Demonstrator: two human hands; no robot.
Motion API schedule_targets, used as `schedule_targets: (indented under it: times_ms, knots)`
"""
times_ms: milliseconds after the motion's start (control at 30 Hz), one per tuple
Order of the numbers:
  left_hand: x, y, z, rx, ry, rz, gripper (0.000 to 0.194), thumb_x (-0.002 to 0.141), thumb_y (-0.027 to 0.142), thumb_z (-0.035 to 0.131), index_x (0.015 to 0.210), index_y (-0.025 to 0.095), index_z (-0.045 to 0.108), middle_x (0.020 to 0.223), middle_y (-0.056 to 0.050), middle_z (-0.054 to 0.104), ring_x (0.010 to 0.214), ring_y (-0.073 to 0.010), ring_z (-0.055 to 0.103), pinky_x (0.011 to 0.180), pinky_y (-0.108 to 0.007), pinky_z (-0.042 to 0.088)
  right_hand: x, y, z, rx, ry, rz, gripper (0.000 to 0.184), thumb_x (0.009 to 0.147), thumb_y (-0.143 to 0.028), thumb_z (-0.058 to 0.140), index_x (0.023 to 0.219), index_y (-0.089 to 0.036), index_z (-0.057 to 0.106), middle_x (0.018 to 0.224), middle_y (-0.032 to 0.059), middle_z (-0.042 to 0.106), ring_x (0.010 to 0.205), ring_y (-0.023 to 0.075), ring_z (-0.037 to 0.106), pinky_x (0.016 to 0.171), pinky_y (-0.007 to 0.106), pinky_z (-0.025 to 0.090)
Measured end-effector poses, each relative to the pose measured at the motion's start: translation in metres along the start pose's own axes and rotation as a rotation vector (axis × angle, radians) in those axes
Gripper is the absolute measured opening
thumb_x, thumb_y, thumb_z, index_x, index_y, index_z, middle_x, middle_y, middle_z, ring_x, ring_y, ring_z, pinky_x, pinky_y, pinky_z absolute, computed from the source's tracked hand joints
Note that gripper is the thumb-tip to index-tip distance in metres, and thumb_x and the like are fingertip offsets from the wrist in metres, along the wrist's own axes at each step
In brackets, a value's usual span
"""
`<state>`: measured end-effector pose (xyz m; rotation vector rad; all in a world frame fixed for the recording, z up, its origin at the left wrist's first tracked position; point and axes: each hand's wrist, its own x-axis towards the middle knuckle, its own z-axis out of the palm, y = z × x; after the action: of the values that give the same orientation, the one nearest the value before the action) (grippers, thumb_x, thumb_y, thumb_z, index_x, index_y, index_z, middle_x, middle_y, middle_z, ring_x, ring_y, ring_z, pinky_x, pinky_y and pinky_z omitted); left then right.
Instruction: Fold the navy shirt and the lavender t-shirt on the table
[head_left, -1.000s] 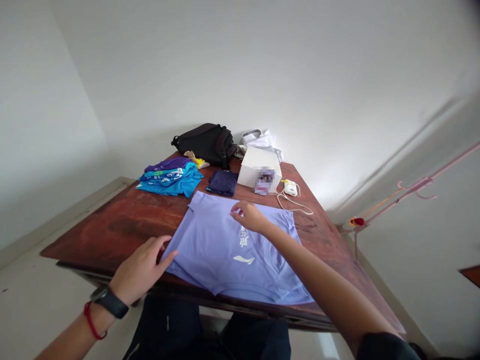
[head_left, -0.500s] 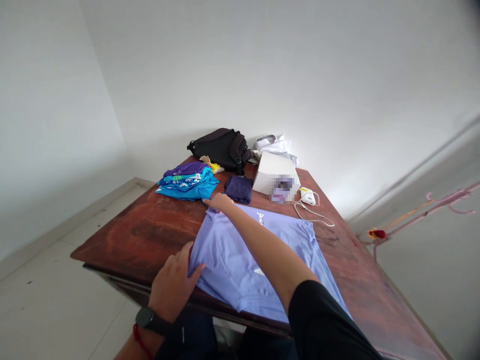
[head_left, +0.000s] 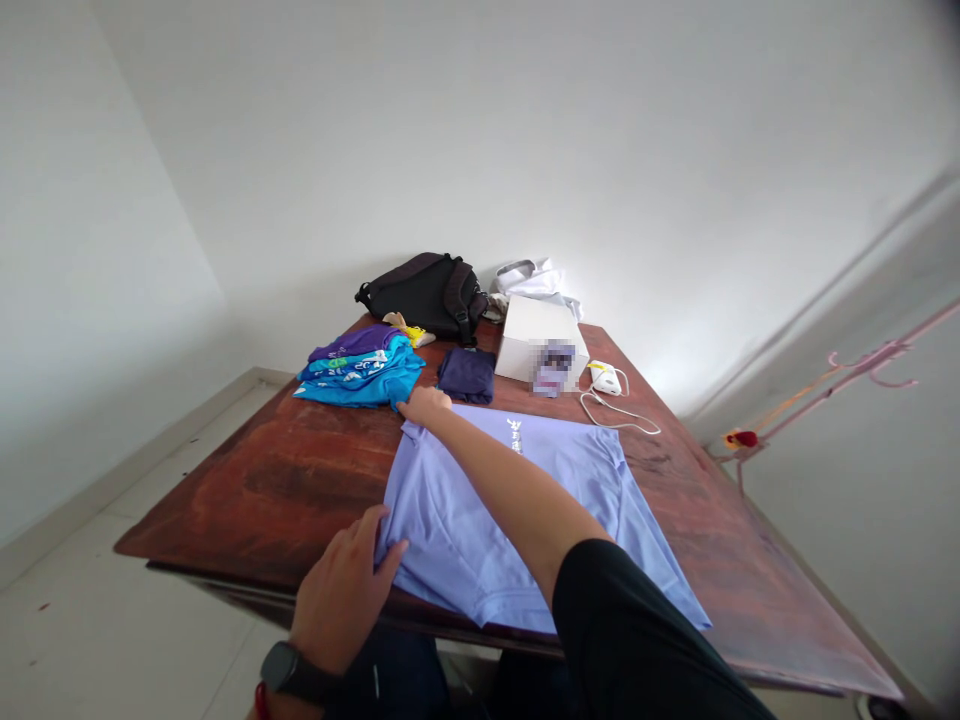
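A lavender shirt (head_left: 570, 480) with white lettering near its far edge lies spread on the wooden table, its front edge reaching the table's near edge. My left hand (head_left: 345, 580) grips the shirt's near left edge, thumb on top and fingers along the side. Across the shirt stretches my right arm; my right hand (head_left: 425, 404) is closed on the far left corner, its fingertips partly hidden. Just beyond that hand lies a pile of blue and purple shirts (head_left: 360, 370). A folded dark navy garment (head_left: 466, 375) sits close by.
At the back of the table (head_left: 247, 470) are a black backpack (head_left: 420, 295), white cloth bags (head_left: 532, 277) and a white box (head_left: 538, 325). A white device (head_left: 604, 378) with a cable lies right of the box. A pink hook rack (head_left: 840, 385) stands beyond the table's right side.
The view has shifted slightly, so the table sits further left. The shirt's far edge lies straighter and more of its lettering shows. Both hands stay at the same places on the shirt.
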<state>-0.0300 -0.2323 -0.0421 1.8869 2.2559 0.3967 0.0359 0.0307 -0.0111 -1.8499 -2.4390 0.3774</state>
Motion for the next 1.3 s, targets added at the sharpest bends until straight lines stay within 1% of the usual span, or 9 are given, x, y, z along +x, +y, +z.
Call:
schedule_targets:
  times_ms: [133,300,467,533,633,767,1000,1167,1300]
  knots:
    - [0.031,-0.011,-0.017,-0.105,0.111,0.077,0.039,0.096,0.051,0.047,0.122,0.024,0.058,0.107,-0.008,0.071,0.101,-0.0255,0.067,0.081,-0.033,0.052,-0.015,-0.003,-0.002,-0.025,0.022,-0.088,0.048,0.094,-0.04,0.056,0.13,-0.009,0.06,0.126,0.0222,0.068,0.116,0.0316,0.067,0.092,0.039,0.054]
    - [0.119,-0.033,-0.023,-0.28,0.161,0.186,0.033,0.093,0.04,0.042,0.11,0.02,0.063,0.109,-0.011,0.073,0.1,-0.0281,0.069,0.088,-0.037,0.052,-0.08,-0.004,-0.015,-0.051,0.059,-0.215,0.032,0.097,-0.027,0.047,0.116,-0.011,0.067,0.117,0.0205,0.072,0.107,0.0297,0.07,0.086,0.038,0.055]
    - [0.192,-0.031,-0.011,-0.631,-0.112,0.107,0.042,0.084,0.044,0.052,0.116,0.019,0.062,0.11,-0.011,0.073,0.087,-0.0243,0.073,0.067,-0.031,0.057,-0.2,-0.007,0.004,-0.022,0.062,-0.459,0.038,0.096,-0.044,0.052,0.107,-0.012,0.068,0.107,0.0185,0.072,0.1,0.0313,0.07,0.078,0.042,0.059]
    - [0.208,-0.022,-0.006,-0.705,-0.211,0.081,0.051,0.08,0.047,0.058,0.121,0.018,0.061,0.115,-0.012,0.071,0.088,-0.0242,0.072,0.055,-0.026,0.054,-0.241,-0.008,0.025,0.004,0.09,-0.547,0.062,0.088,-0.061,0.06,0.125,-0.011,0.061,0.131,0.0232,0.062,0.121,0.0387,0.059,0.089,0.054,0.056]
    - [0.224,-0.011,-0.001,-0.691,-0.24,0.094,0.053,0.074,0.047,0.064,0.118,0.017,0.065,0.114,-0.012,0.071,0.09,-0.0251,0.069,0.048,-0.022,0.048,-0.275,-0.009,0.06,0.005,0.159,-0.623,0.096,0.082,-0.067,0.066,0.154,-0.012,0.032,0.164,0.0269,0.019,0.148,0.0464,0.025,0.107,0.069,0.04]
    - [0.235,-0.005,-0.002,-0.663,-0.272,0.112,0.046,0.072,0.043,0.07,0.109,0.015,0.072,0.095,-0.008,0.073,0.077,-0.0193,0.065,0.05,-0.02,0.043,-0.277,-0.009,0.088,0.036,0.168,-0.578,0.081,0.092,-0.05,0.063,0.155,-0.01,0.031,0.165,0.0266,0.011,0.152,0.0451,0.013,0.114,0.067,0.032]
    - [0.236,-0.004,-0.009,-0.626,-0.341,0.07,0.045,0.081,0.043,0.07,0.114,0.012,0.071,0.068,0.001,0.063,0.059,-0.012,0.052,0.046,-0.02,0.034,-0.265,-0.002,0.084,0.198,0.225,-0.555,0.056,0.097,-0.027,0.054,0.148,-0.008,0.043,0.158,0.0222,0.038,0.147,0.0347,0.035,0.116,0.05,0.041]
    - [0.238,-0.001,-0.015,-0.568,-0.4,0.044,0.033,0.096,0.038,0.063,0.117,0.013,0.065,0.093,-0.003,0.066,0.075,-0.0151,0.063,0.062,-0.026,0.053,-0.264,0.006,0.07,0.298,0.199,-0.502,0.071,0.091,-0.025,0.061,0.155,-0.014,0.031,0.16,0.0189,0.037,0.129,0.0285,0.059,0.1,0.038,0.056]
    - [0.239,0.002,-0.019,-0.522,-0.448,0.036,0.035,0.097,0.038,0.063,0.121,0.014,0.063,0.118,-0.007,0.064,0.1,-0.0245,0.066,0.084,-0.041,0.058,-0.262,0.008,0.067,0.335,0.21,-0.516,0.048,0.092,-0.021,0.06,0.139,-0.018,0.051,0.149,0.011,0.054,0.122,0.025,0.064,0.099,0.033,0.056]
